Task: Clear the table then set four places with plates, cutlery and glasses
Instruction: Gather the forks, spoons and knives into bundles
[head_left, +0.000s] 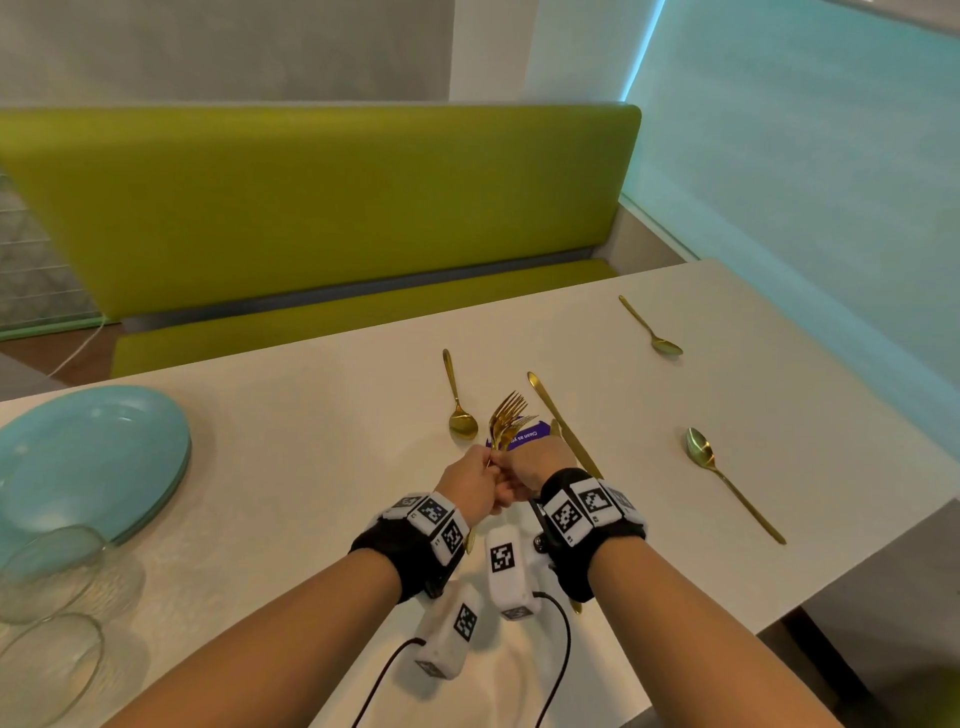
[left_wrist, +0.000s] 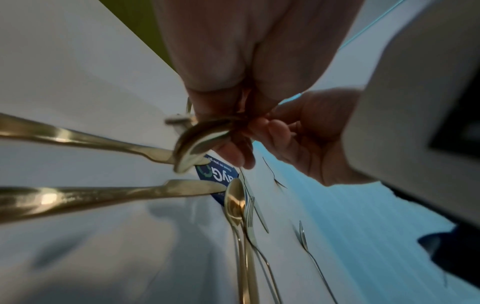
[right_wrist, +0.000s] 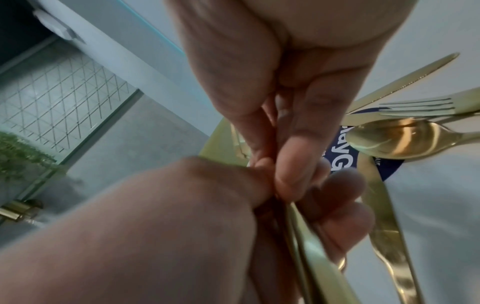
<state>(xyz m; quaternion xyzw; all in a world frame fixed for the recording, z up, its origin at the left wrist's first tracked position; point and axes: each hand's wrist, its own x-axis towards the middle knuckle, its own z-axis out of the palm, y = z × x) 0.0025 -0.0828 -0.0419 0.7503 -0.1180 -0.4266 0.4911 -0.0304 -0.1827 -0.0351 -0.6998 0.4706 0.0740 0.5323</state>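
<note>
Head view: the person is standing at a white table (head_left: 322, 415) with both hands raised together over its middle. The left hand (head_left: 470, 486) is gripping a bunch of gold forks (head_left: 506, 415) by the handles, tines pointing up and away. The right hand (head_left: 540, 462) is pressing in against it, fingers curled onto the same handles. Three gold spoons are lying on the table: one (head_left: 460, 402) just left of the forks, one (head_left: 652, 330) far off to the right, one (head_left: 727, 478) near the right edge. A gold knife (head_left: 563, 423) is lying between the forks and the right-hand spoons, partly hidden by the right wrist. A stack of blue plates (head_left: 93, 457) is sitting at the left end, with two clear glasses (head_left: 52, 613) beside it. A round blue sticker (head_left: 530, 434) is showing under the forks.

Left wrist view: the left hand (left_wrist: 233, 61) is closing its fingers round the gold handles, and the right hand (left_wrist: 306, 133) is pinching in beside it. More gold cutlery is lying below on the table.

Right wrist view: the right hand (right_wrist: 272, 92) is pinching a thin gold handle between thumb and fingers, touching the left hand (right_wrist: 155, 226). A spoon (right_wrist: 400, 139) and a fork (right_wrist: 420, 107) are lying over the sticker.
</note>
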